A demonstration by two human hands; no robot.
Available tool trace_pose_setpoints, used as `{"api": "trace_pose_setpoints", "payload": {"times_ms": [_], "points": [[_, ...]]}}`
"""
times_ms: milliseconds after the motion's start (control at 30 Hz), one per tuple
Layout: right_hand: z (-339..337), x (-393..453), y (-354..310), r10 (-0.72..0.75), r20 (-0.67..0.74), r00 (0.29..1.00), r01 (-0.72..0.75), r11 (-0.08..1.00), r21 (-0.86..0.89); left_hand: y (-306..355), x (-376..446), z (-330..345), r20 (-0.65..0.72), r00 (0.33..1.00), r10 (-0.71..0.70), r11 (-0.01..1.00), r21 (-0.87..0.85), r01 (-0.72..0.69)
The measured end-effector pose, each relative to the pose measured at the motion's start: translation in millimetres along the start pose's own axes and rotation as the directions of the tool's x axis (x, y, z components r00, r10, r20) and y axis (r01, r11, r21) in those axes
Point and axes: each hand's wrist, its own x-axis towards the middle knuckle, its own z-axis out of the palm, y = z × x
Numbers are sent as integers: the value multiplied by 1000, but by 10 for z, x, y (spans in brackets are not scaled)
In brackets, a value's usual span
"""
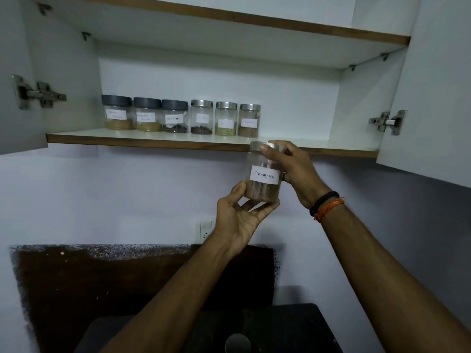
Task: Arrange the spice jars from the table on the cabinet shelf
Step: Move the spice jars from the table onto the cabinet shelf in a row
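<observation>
I hold a clear glass jar [263, 178] with a steel lid and a label reading "Cinnamon", upright, just below the front edge of the cabinet shelf [153, 141]. My left hand [242, 215] cups its base with thumb and fingers curled round it. My right hand [293, 169] grips its lid and upper side. Several labelled spice jars stand in a row on the shelf, from a dark-lidded jar [117, 112] at the left to a steel-lidded jar [249, 120] at the right. Another jar's steel lid [237, 343] shows on the dark table [293, 327] below.
Both cabinet doors stand open, the left door [15, 72] and the right door [438, 98], with hinges showing. An upper shelf [229, 19] runs overhead. Bare shelf lies to the right of the jar row. A wall switch [205, 229] sits behind my left wrist.
</observation>
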Motion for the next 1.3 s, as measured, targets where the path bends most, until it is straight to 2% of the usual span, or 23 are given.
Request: {"api": "trace_pose_setpoints", "payload": {"times_ms": [300, 600, 700, 767, 833, 900, 933, 967, 1000, 1033, 1067, 1100, 1167, 1300], "points": [[-116, 210, -296, -83, -98, 992, 84, 996, -2, 139, 212, 344, 90, 996, 13, 998, 63, -18], [-250, 328, -345, -142, -122, 982, 132, 988, -83, 150, 340, 439, 96, 995, 8, 996, 91, -17], [-320, 390, -372, -165, -158, 973, 155, 985, -76, 185, 415, 487, 114, 992, 60, 976, 201, -82], [-362, 431, -380, -165, -188, 968, 159, 986, -48, 245, 489, 529, 135, 981, 143, 916, 357, -183], [-392, 463, -377, -172, -222, 960, 166, 985, -43, 320, 561, 588, 177, 954, 243, 763, 572, -300], [-427, 502, -368, -185, -253, 950, 178, 983, -47, 408, 639, 648, 224, 916, 333, 540, 751, -380], [-451, 524, -361, -188, -267, 945, 182, 982, -49, 456, 682, 672, 266, 887, 378, 390, 823, -413], [-479, 556, -352, -188, -282, 941, 181, 982, -48, 511, 734, 693, 334, 845, 418, 181, 881, -438], [-512, 587, -341, -185, -296, 937, 179, 983, -49, 569, 786, 710, 431, 795, 428, -72, 892, -445], [-546, 620, -325, -181, -309, 934, 173, 983, -53, 625, 833, 724, 530, 754, 389, -299, 847, -441], [-583, 663, -308, -177, -321, 931, 167, 984, -57, 683, 892, 740, 601, 733, 318, -463, 773, -433], [-616, 698, -290, -173, -328, 929, 162, 985, -62, 735, 945, 749, 633, 737, 236, -569, 705, -423], [-678, 777, -260, -172, -337, 926, 157, 985, -71, 818, 1079, 751, 616, 783, 80, -695, 598, -399], [-767, 942, -226, -166, -343, 925, 145, 986, -85, 899, 1326, 750, 407, 897, -172, -799, 475, -369]]}}
